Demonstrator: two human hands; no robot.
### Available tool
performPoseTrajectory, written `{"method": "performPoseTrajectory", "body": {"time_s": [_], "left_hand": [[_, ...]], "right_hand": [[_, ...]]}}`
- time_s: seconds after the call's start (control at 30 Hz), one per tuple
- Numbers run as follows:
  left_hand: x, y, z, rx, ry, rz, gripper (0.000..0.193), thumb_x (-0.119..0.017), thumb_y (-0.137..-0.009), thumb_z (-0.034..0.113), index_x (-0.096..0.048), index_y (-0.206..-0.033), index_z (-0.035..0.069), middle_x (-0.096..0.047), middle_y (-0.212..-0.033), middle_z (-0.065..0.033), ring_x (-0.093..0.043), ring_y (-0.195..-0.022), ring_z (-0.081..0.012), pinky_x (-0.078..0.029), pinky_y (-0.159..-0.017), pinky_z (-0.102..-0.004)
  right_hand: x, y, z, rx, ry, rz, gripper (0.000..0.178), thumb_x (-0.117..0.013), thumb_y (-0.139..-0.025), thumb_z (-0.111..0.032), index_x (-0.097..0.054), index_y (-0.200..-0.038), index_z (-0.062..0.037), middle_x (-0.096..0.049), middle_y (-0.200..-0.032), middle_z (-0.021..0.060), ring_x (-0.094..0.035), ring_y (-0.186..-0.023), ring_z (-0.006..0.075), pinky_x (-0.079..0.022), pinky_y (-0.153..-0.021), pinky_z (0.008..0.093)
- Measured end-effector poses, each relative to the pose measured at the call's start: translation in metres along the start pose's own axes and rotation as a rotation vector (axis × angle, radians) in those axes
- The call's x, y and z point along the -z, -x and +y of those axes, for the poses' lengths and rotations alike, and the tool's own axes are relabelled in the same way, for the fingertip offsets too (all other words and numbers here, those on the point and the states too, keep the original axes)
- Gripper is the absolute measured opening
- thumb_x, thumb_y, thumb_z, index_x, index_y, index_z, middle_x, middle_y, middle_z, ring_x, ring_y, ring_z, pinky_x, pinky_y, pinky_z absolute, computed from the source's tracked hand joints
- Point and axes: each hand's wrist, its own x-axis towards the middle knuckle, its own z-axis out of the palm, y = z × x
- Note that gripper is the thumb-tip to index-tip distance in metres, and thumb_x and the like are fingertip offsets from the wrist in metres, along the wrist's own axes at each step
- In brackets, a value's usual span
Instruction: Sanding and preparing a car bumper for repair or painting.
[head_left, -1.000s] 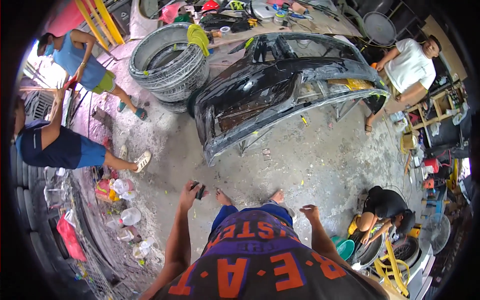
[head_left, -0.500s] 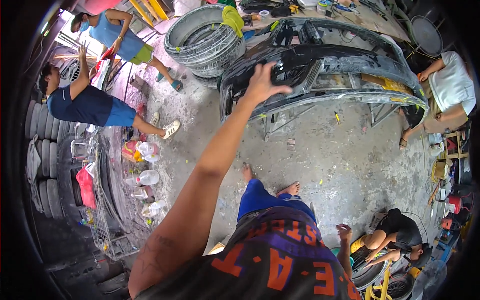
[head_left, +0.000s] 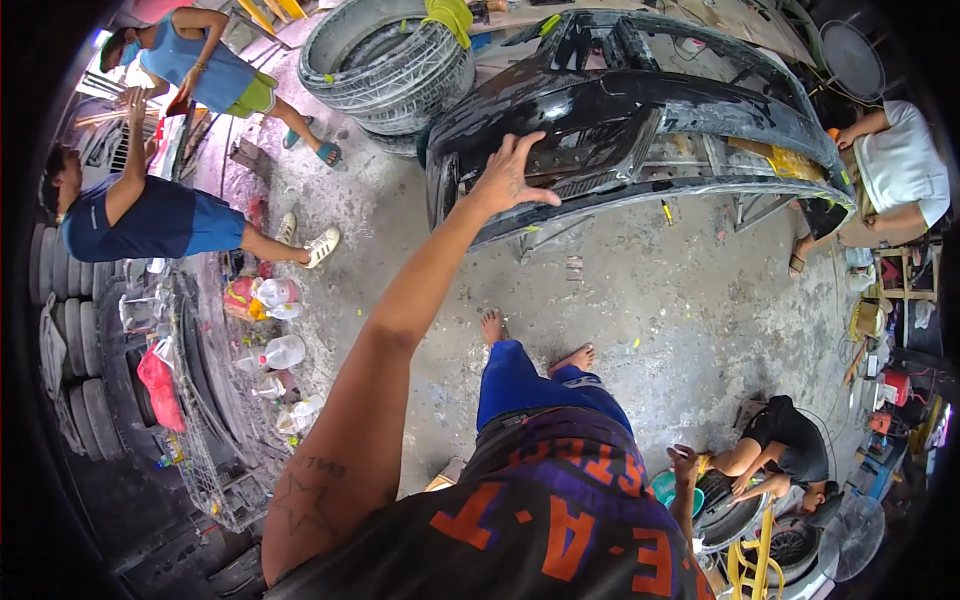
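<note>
- Left hand (head_left: 508, 178): arm stretched forward, fingers spread, grip released; palm lies flat on the front face of the black car bumper (head_left: 640, 130), near its left end.
- Right hand (head_left: 682, 462): hangs low beside the person's hip; mostly in shadow, cannot tell whether the grip is clenched or released.
- Black car bumper: sits raised off the concrete floor (head_left: 640, 300), ahead of the person's bare feet; runs from centre to upper right of view. Scuffed, with small strips of yellow tape along the lower edge.
- Stacked tyres (head_left: 390, 60): just behind the bumper's left end, a yellow-green cloth (head_left: 450, 15) draped on top.
- Plastic bottles (head_left: 275, 330): clustered on the floor at left, well apart from the bumper.
- Other people: two at upper left, one seated at upper right beside the bumper's far end, one crouched at lower right by a wheel.
</note>
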Motion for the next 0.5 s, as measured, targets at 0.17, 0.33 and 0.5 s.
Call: {"method": "performPoseTrajectory", "body": {"time_s": [0.17,0.33,0.5], "left_hand": [[0.004,0.040,-0.063,0.034,0.022,0.050,0.113,-0.086,-0.049,0.057,-0.032,-0.141,0.019,-0.042,-0.119,-0.0184,-0.050,-0.110,-0.0452,-0.044,-0.091,-0.0535],[0.009,0.077,-0.109,0.102,0.067,0.085,0.113,-0.086,-0.048,0.056,-0.032,-0.141,0.020,-0.042,-0.118,-0.0187,-0.050,-0.110,-0.0458,-0.044,-0.092,-0.0525],[0.012,0.124,-0.148,0.303,-0.026,0.128,0.107,-0.090,-0.047,0.046,-0.038,-0.137,0.020,-0.046,-0.120,-0.0195,-0.050,-0.111,-0.0437,-0.043,-0.092,-0.0503]], "right_hand": [[-0.011,0.035,-0.012,-0.071,0.131,-0.023,0.040,-0.080,-0.072,-0.021,-0.067,-0.103,0.0010,-0.071,-0.087,0.0145,-0.068,-0.070,0.0201,-0.055,-0.055,0.0307],[-0.022,0.039,-0.054,-0.008,0.177,-0.022,0.041,-0.080,-0.073,-0.022,-0.067,-0.105,0.0010,-0.071,-0.087,0.0148,-0.067,-0.066,0.0198,-0.054,-0.054,0.0306],[-0.031,0.027,-0.104,0.150,0.129,-0.019,0.039,-0.078,-0.073,-0.020,-0.067,-0.104,0.0007,-0.071,-0.080,0.0147,-0.064,-0.061,0.0168,-0.050,-0.053,0.0292]]}}
